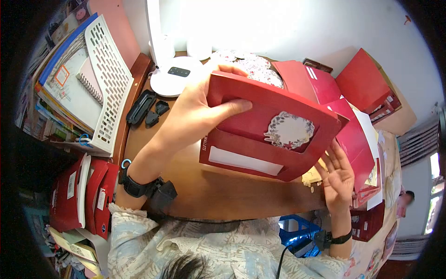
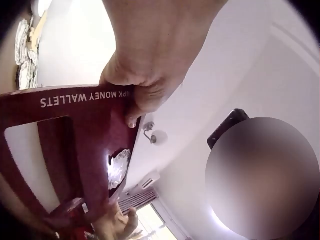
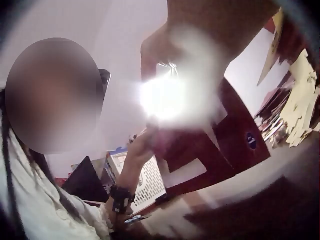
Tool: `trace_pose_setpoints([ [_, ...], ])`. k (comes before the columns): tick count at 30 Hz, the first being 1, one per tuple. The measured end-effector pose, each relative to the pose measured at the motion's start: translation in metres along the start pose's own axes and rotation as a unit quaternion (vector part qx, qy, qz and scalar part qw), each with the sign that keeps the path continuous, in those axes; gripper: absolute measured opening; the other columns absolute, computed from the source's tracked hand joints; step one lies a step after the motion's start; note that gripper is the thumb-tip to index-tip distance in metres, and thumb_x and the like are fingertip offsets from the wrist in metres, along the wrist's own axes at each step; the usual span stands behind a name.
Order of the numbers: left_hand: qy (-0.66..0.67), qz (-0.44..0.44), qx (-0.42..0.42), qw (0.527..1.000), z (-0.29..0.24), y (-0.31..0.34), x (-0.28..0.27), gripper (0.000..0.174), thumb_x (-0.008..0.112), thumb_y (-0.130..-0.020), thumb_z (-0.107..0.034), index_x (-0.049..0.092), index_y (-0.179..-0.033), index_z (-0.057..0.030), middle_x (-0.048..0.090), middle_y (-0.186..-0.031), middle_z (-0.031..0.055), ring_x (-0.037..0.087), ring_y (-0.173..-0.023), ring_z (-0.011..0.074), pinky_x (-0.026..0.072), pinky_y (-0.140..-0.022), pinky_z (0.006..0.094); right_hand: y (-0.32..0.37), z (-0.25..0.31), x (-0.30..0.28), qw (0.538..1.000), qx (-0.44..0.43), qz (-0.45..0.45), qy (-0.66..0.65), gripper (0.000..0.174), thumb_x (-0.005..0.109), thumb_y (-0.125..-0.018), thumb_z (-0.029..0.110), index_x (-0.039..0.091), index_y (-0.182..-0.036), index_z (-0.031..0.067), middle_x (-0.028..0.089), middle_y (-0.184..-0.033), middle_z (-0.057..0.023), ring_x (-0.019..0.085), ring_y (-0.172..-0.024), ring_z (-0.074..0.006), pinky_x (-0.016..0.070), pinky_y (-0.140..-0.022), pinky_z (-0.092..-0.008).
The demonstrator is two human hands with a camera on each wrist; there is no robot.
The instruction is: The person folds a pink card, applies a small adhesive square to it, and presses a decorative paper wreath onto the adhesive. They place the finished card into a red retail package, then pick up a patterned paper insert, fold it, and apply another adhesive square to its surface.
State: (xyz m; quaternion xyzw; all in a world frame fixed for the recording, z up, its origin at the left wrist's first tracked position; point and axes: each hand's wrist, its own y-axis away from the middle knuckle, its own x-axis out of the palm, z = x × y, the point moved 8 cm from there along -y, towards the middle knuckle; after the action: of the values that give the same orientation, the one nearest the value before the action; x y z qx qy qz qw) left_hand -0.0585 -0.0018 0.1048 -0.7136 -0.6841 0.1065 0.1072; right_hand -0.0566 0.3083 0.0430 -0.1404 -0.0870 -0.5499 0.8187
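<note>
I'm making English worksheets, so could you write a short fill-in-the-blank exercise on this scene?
1. The left hand grips a package coloured ____.
2. Print on the package reads "MONEY ____".
3. The lamp's round base is coloured ____.
4. The perforated file holder stands on the person's ____ side.

Missing words: red; WALLETS; white; left.

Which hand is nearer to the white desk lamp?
Left. The left hand grips the end of the red folder nearest the lamp; the right hand, palm open, is farther off, by the folder's other end.
</note>
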Motion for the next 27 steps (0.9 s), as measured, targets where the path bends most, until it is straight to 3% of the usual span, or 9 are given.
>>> trace_pose_setpoints([
  [5, 0.029, -0.011, -0.023, 0.999, 0.010, -0.001, 0.006, 0.043, 0.071, -0.092, -0.010, 0.053, -0.129, 0.0005, 0.066, -0.117, 0.0065, 0.061, -0.111, 0.0136, 0.0480, -0.098, 0.0300, 0.002, 0.004, -0.008, 0.988, -0.027, -0.033, 0.146, 0.066, 0.072, -0.086, 0.002, 0.042, -0.144, -0.0057, 0.053, -0.140, -0.0179, 0.051, -0.131, -0.0281, 0.0415, -0.110, -0.0430],
  [7, 0.121, -0.018, -0.050, 0.991, 0.019, 0.002, 0.016, 0.043, 0.072, -0.092, -0.012, 0.051, -0.128, -0.0003, 0.065, -0.117, 0.0093, 0.061, -0.109, 0.0137, 0.0508, -0.096, 0.0309, 0.004, 0.008, 0.004, 0.988, -0.043, -0.021, 0.144, 0.058, 0.070, -0.086, -0.004, 0.047, -0.139, -0.0063, 0.058, -0.134, -0.0160, 0.055, -0.125, -0.0236, 0.0453, -0.106, -0.0392],
  [11, 0.104, 0.037, -0.074, 0.991, 0.022, 0.003, 0.022, 0.047, 0.073, -0.090, -0.014, 0.054, -0.130, 0.0015, 0.065, -0.124, 0.0097, 0.059, -0.116, 0.0170, 0.0449, -0.103, 0.0326, 0.010, 0.035, 0.006, 0.964, -0.096, -0.091, 0.232, 0.043, 0.069, -0.086, -0.008, 0.056, -0.128, -0.0056, 0.064, -0.124, -0.0131, 0.063, -0.109, -0.0177, 0.0505, -0.095, -0.0315],
  [12, 0.097, 0.053, -0.070, 0.991, 0.021, 0.000, 0.021, 0.042, 0.076, -0.088, -0.014, 0.059, -0.123, 0.0002, 0.066, -0.118, 0.0089, 0.062, -0.110, 0.0143, 0.0493, -0.097, 0.0305, 0.017, 0.046, 0.003, 0.945, -0.132, -0.112, 0.278, 0.041, 0.069, -0.087, -0.008, 0.057, -0.126, -0.0051, 0.066, -0.120, -0.0123, 0.064, -0.107, -0.0172, 0.0505, -0.094, -0.0310],
  [15, 0.066, 0.102, -0.055, 0.991, 0.028, -0.007, 0.013, 0.045, 0.080, -0.085, -0.015, 0.060, -0.123, -0.0009, 0.066, -0.117, 0.0085, 0.062, -0.108, 0.0151, 0.0485, -0.099, 0.0316, 0.030, 0.076, 0.003, 0.888, -0.207, -0.169, 0.375, 0.033, 0.070, -0.084, -0.008, 0.064, -0.117, -0.0044, 0.069, -0.113, -0.0102, 0.065, -0.101, -0.0169, 0.0514, -0.090, -0.0301],
  [18, 0.007, 0.119, -0.011, 0.993, 0.023, -0.009, 0.014, 0.057, 0.084, -0.078, -0.014, 0.057, -0.127, -0.0006, 0.063, -0.123, 0.0095, 0.059, -0.116, 0.0185, 0.0445, -0.106, 0.0350, 0.040, 0.097, 0.018, 0.860, -0.246, -0.178, 0.409, 0.031, 0.072, -0.083, -0.008, 0.066, -0.113, -0.0044, 0.071, -0.111, -0.0121, 0.067, -0.098, -0.0184, 0.0516, -0.089, -0.0307],
  [21, -0.105, 0.158, 0.085, 0.978, -0.003, 0.004, 0.035, 0.070, 0.088, -0.071, -0.012, 0.054, -0.131, 0.0025, 0.061, -0.127, 0.0122, 0.057, -0.123, 0.0213, 0.0421, -0.109, 0.0373, 0.038, 0.109, 0.053, 0.807, -0.302, -0.106, 0.496, 0.031, 0.075, -0.079, -0.008, 0.068, -0.109, -0.0040, 0.073, -0.103, -0.0147, 0.069, -0.092, -0.0214, 0.0538, -0.084, -0.0314],
  [24, -0.107, 0.190, 0.178, 0.959, -0.012, 0.015, 0.055, 0.064, 0.088, -0.073, -0.013, 0.056, -0.126, 0.0033, 0.065, -0.118, 0.0122, 0.063, -0.112, 0.0185, 0.0488, -0.099, 0.0337, 0.035, 0.113, 0.092, 0.717, -0.382, -0.025, 0.582, 0.028, 0.076, -0.074, -0.007, 0.072, -0.102, -0.0020, 0.073, -0.092, -0.0172, 0.070, -0.076, -0.0277, 0.0554, -0.068, -0.0322],
  [27, -0.239, 0.172, 0.111, 0.949, -0.002, 0.022, 0.055, 0.045, 0.086, -0.075, -0.009, 0.062, -0.112, 0.0008, 0.071, -0.099, 0.0101, 0.069, -0.093, 0.0175, 0.0543, -0.084, 0.0321, 0.031, 0.109, 0.106, 0.695, -0.394, 0.016, 0.601, 0.026, 0.077, -0.075, -0.005, 0.073, -0.100, -0.0013, 0.073, -0.093, -0.0153, 0.069, -0.073, -0.0269, 0.0545, -0.067, -0.0313],
])
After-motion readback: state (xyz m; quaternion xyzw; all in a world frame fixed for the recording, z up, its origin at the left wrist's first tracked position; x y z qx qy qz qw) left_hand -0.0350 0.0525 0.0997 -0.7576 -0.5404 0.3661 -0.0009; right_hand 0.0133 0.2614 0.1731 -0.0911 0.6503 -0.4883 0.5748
